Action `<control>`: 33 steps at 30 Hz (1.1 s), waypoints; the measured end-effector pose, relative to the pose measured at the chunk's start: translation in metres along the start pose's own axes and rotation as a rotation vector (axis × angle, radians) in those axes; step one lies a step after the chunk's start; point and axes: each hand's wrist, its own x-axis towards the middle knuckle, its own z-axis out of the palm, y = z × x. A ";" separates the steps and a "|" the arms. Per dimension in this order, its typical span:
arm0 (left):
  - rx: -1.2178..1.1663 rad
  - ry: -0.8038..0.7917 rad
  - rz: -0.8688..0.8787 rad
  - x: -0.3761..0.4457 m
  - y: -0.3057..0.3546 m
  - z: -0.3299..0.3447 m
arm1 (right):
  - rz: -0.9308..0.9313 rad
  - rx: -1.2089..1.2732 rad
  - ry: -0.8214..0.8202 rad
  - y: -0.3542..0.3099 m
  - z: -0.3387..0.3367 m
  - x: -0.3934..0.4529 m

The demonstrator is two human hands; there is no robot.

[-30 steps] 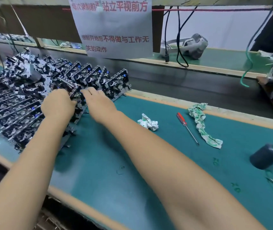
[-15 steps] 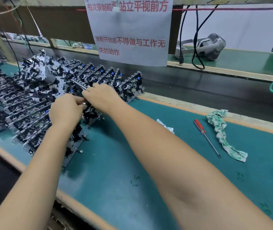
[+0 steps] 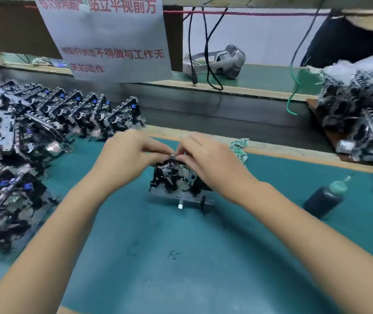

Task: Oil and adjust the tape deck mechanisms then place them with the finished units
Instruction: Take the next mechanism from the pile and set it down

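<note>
A dark oil bottle [image 3: 323, 199], contents unseen, stands on the green bench [image 3: 181, 257]. Left hand [image 3: 126, 155] and right hand [image 3: 210, 159] pinch the top of a tape deck mechanism [image 3: 176, 184] at bench centre. Half a second earlier, both hands were among the stacked units [image 3: 22, 143] at left.

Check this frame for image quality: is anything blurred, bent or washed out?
Head view: motion blur smears both the left hand and right hand and the tape deck mechanism they hold; the pile of mechanisms at right is blurrier still; wide-angle distortion curves the bench edge; the paper sign looks hazy, its red text soft; lighting is flat, shadows faint.
</note>
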 end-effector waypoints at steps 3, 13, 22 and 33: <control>-0.116 -0.058 0.114 0.004 0.043 0.045 | 0.066 -0.155 0.078 0.021 -0.033 -0.059; -0.259 0.108 0.861 -0.047 0.082 0.135 | -0.171 -0.348 0.193 0.036 -0.075 -0.190; -0.330 -0.592 0.391 -0.067 0.066 0.144 | -0.148 -0.082 0.064 0.007 -0.053 -0.231; -0.324 -0.488 0.312 -0.057 0.066 0.166 | 0.013 -0.022 -0.033 0.020 -0.051 -0.230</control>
